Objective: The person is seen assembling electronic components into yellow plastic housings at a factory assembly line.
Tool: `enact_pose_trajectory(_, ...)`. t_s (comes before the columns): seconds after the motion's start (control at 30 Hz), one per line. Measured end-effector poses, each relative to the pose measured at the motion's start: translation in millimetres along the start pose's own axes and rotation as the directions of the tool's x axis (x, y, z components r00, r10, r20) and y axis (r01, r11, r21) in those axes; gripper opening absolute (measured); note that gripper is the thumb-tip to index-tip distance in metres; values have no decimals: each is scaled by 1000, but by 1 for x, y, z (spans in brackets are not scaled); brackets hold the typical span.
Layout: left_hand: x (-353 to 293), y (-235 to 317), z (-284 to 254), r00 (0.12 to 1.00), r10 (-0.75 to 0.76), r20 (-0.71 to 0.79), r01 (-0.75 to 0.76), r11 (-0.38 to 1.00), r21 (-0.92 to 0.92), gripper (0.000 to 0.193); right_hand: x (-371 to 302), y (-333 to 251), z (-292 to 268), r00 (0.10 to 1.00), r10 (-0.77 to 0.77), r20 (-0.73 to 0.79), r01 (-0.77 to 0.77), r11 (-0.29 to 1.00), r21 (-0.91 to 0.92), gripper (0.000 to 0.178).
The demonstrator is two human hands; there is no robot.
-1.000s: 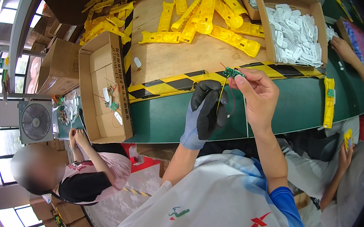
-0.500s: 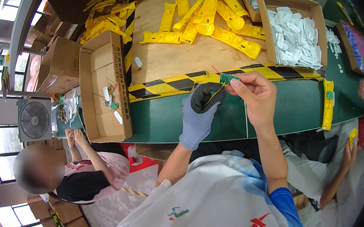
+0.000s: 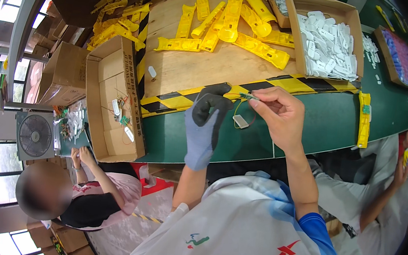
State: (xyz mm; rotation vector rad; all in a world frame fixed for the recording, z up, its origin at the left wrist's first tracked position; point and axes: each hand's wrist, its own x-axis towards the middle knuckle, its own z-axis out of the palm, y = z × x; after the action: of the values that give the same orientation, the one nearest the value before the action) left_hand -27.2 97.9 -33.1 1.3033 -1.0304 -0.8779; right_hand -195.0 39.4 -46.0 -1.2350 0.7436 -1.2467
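My right hand (image 3: 283,117), bare, pinches a small green circuit board (image 3: 248,96) between thumb and fingertips, its edge turned toward me. From the board, thin red and yellow wires loop down to a small white rectangular part (image 3: 240,122), which hangs over the green bench. On the left, my left hand (image 3: 206,120) wears a grey-blue glove with black fingers. Its fingers are curled, with the tips by a thin wire (image 3: 229,93) that runs to the board; they seem closed on it, though the contact is too small to see clearly.
Yellow plastic housings (image 3: 231,18) lie on a wooden board with striped tape edges. A carton of white plastic pieces (image 3: 329,46) stands right; an open carton (image 3: 135,142) holding wired parts stands left. One housing (image 3: 364,119) lies far right. Two people (image 3: 107,192) work on either side.
My gloved hand has moved left and turned, and the white part now dangles in sight on its wires. The circuit board has tipped edge-on and dropped slightly with my right hand.
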Motion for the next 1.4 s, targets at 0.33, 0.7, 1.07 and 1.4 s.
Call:
enact_pose_trajectory(0.33,-18,3,10,993,-89,-83,75,985,-154,43,-17,11,-2,927,308,213,-367,861,351,14)
enact_pose_trajectory(0.7,-29,-3,12,950,292,-109,-269,946,183,24,-6,-23,-14,931,285,227,-263,957,-125,17)
enact_pose_trajectory(1.07,40,2,-11,926,378,1,-324,792,517,35,-15,0,-47,990,141,26,-140,990,-19,13)
enact_pose_trajectory(1.4,174,-63,18,974,204,97,-137,192,972,62,-40,13,-52,984,139,-109,-136,990,29,14)
